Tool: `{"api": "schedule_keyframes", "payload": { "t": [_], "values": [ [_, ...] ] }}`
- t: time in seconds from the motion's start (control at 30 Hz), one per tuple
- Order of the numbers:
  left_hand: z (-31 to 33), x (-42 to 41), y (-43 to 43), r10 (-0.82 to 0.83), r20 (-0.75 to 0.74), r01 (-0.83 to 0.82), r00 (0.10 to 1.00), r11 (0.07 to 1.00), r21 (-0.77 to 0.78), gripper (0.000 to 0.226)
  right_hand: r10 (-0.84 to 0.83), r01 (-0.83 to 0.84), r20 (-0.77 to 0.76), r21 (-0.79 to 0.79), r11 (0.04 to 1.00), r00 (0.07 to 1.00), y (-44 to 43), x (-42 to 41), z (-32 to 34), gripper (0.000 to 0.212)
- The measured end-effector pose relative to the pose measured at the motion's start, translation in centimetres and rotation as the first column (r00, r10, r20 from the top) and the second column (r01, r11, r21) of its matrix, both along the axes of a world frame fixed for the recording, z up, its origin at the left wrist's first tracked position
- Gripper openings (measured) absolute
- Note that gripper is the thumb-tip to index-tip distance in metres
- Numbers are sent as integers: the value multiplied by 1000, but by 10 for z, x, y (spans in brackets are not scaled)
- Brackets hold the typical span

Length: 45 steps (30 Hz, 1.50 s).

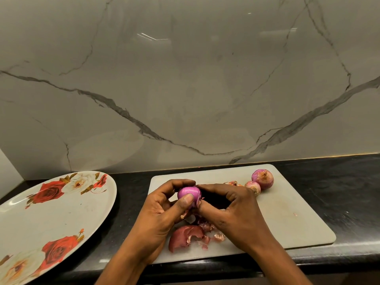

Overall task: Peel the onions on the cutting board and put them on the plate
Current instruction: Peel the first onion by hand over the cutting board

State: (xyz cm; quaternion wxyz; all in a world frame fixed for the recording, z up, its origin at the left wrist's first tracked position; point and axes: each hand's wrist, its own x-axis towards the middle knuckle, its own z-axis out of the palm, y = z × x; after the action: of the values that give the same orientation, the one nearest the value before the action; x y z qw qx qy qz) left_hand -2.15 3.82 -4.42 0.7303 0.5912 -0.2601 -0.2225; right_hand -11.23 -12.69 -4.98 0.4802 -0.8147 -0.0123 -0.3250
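Observation:
A glossy purple onion [188, 192], mostly bare of skin, is held above the grey cutting board [287, 212]. My left hand [162, 210] cups it from the left with the thumb on its front. My right hand [232, 210] pinches at its right side, fingers curled. Two unpeeled onions rest at the board's far right: a larger one [263, 178] and a smaller one [254, 187]. Dry reddish peels [188, 236] lie on the board below my hands. The rose-patterned plate [51, 219] sits to the left with nothing on it.
The board and plate lie on a black countertop [339, 182] against a grey marble backsplash [185, 89]. A small scrap of peel [233, 183] lies next to the smaller onion. The counter's front edge runs just below the board.

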Motion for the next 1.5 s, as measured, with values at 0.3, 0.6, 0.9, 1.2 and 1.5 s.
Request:
{"api": "schedule_keyframes", "payload": {
  "t": [0.3, 0.6, 0.9, 1.2, 1.5],
  "values": [
    [-1, 0, 0, 5, 4, -5, 1000, 1000, -13, 31, -64, 65, 26, -29, 997, 998, 2, -3, 0, 38],
    [1, 2, 0, 34, -64, -38, 997, 998, -58, 31, -45, 46, -21, 24, 999, 999, -2, -1, -1, 31],
    [-3, 2, 0, 54, 48, -54, 997, 998, -9, 37, -148, 147, 1, -113, 983, 989, 3, 0, -6, 12],
    [0, 3, -1, 25, -132, -37, 991, 996, -87, 28, -208, 207, -27, -19, 978, 978, -1, 0, -6, 5],
    [3, 6, 0, 45, -330, -119, 943, 971, -206, 37, -248, 248, -72, -3, 969, 966, -2, 0, -10, 5]
  ]
}}
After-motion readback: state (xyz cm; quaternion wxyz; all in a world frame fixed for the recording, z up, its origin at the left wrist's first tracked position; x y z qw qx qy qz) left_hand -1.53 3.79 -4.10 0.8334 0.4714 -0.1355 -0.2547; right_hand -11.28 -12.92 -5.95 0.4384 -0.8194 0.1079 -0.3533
